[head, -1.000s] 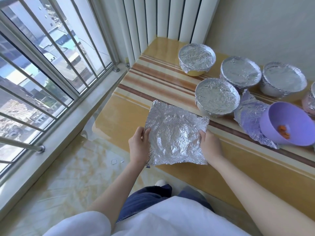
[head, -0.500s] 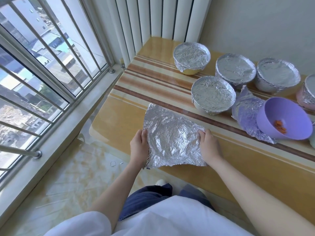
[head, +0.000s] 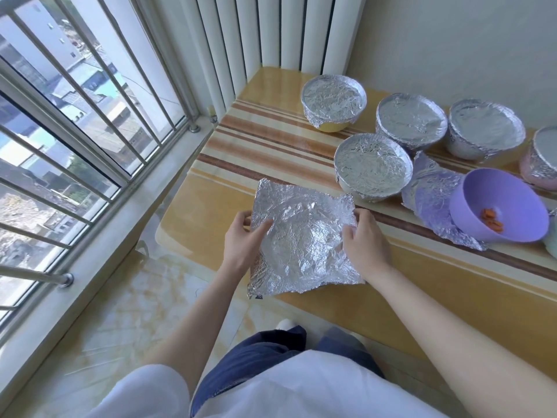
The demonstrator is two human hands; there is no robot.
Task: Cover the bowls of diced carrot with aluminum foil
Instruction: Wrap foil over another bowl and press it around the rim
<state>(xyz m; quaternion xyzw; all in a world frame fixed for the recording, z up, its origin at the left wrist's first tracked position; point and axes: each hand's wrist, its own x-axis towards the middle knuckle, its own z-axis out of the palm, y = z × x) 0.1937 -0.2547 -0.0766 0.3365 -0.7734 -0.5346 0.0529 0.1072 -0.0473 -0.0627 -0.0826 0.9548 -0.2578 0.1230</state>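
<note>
A crinkled square sheet of aluminum foil [head: 304,239] lies at the near edge of the table [head: 452,285], with a round bowl-shaped dent in its middle. My left hand [head: 244,239] pinches its left edge, thumb on top. My right hand [head: 366,239] grips its right edge. To the right, a purple bowl [head: 494,206] with a few pieces of diced carrot [head: 492,223] stands tilted on another loose foil sheet [head: 428,197]. Several foil-covered bowls stand behind, the nearest foil-covered bowl [head: 372,165] just beyond the sheet.
A yellow foil-covered bowl [head: 333,101] stands at the back left, with two more covered bowls [head: 411,120] to its right and a pink covered bowl [head: 542,158] at the frame's right edge. A window with bars [head: 75,125] runs along the left. A white radiator [head: 271,31] stands behind the table.
Both hands have shifted their hold on the foil sheet, fingers now coming over its side edges. The sheet's far corners have lifted slightly. The camera has tilted a little.
</note>
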